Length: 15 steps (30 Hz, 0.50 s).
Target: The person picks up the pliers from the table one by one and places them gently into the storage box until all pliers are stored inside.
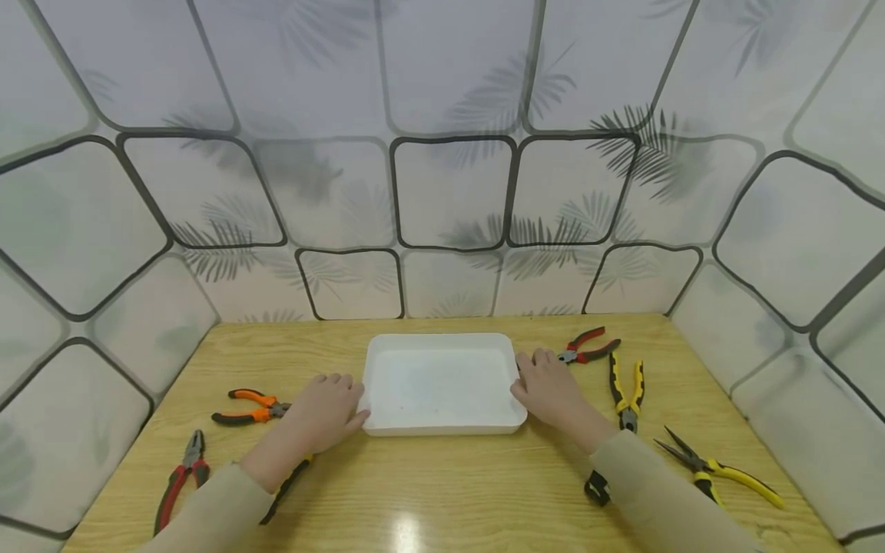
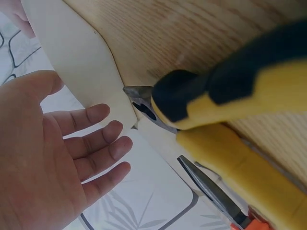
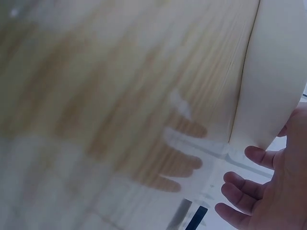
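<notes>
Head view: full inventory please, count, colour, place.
tray: 1, white, centre of the table, nothing visible in it
orange-handled pliers: 1, orange and black, left of the tray
red-handled pliers: 1, red and black, front left
yellow-handled pliers under the left forearm: 1, yellow and black, mostly hidden in the head view
red-handled cutters: 1, red and black, right of the tray, far side
yellow-handled pliers: 1, yellow and black, right of the tray
long-nose pliers: 1, yellow and black, front right
table: 1, light wood
left hand: open, at the tray's left edge
right hand: open, at the tray's right edge
</notes>
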Each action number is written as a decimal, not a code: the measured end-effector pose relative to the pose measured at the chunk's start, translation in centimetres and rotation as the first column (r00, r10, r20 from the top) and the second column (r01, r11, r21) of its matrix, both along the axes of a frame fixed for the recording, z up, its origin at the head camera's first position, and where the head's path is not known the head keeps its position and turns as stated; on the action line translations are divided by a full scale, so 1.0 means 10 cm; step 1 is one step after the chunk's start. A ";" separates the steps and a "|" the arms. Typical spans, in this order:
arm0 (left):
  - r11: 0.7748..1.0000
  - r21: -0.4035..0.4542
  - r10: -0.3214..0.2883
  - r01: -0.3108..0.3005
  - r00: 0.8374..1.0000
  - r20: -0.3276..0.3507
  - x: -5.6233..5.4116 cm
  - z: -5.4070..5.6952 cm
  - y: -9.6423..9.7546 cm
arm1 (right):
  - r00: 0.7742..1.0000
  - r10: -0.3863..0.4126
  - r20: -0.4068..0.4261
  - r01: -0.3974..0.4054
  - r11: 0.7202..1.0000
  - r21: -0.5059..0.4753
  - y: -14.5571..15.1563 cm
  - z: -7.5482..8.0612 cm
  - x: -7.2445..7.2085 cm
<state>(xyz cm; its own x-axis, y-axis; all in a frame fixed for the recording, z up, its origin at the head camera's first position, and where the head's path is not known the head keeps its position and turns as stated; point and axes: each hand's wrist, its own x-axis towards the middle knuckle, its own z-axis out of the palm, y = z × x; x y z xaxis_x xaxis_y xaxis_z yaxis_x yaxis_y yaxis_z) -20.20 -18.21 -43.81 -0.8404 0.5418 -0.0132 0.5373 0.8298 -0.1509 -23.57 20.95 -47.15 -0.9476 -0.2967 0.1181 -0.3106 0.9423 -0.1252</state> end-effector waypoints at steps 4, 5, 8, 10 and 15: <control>1.000 0.004 -0.007 0.007 1.000 0.011 0.02 0.01 0.01 | 1.000 0.008 -0.004 -0.008 1.000 0.012 0.03 0.01 0.03; 1.000 0.007 -0.011 0.011 1.000 0.013 0.03 0.01 0.01 | 1.000 0.009 -0.005 -0.009 1.000 0.018 0.04 0.01 0.04; 0.999 0.020 -0.026 0.026 1.000 0.009 0.06 0.02 0.03 | 1.000 0.009 -0.008 -0.009 1.000 0.027 0.06 0.02 0.07; 0.999 0.022 -0.037 0.037 0.999 -0.004 0.08 0.02 0.03 | 1.000 0.009 -0.012 -0.009 0.999 0.032 0.07 0.02 0.09; 0.999 0.010 -0.040 0.040 0.999 -0.015 0.11 0.02 0.04 | 0.999 0.019 -0.026 -0.018 0.999 0.043 0.10 0.04 0.13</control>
<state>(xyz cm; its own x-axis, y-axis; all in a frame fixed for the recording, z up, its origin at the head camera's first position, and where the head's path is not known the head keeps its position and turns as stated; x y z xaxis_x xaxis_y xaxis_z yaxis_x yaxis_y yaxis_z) -19.13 -17.77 -43.65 -0.8179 0.5753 0.0051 0.5681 0.8090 -0.1511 -22.27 21.92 -46.70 -0.9386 -0.3197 0.1295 -0.3310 0.9405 -0.0765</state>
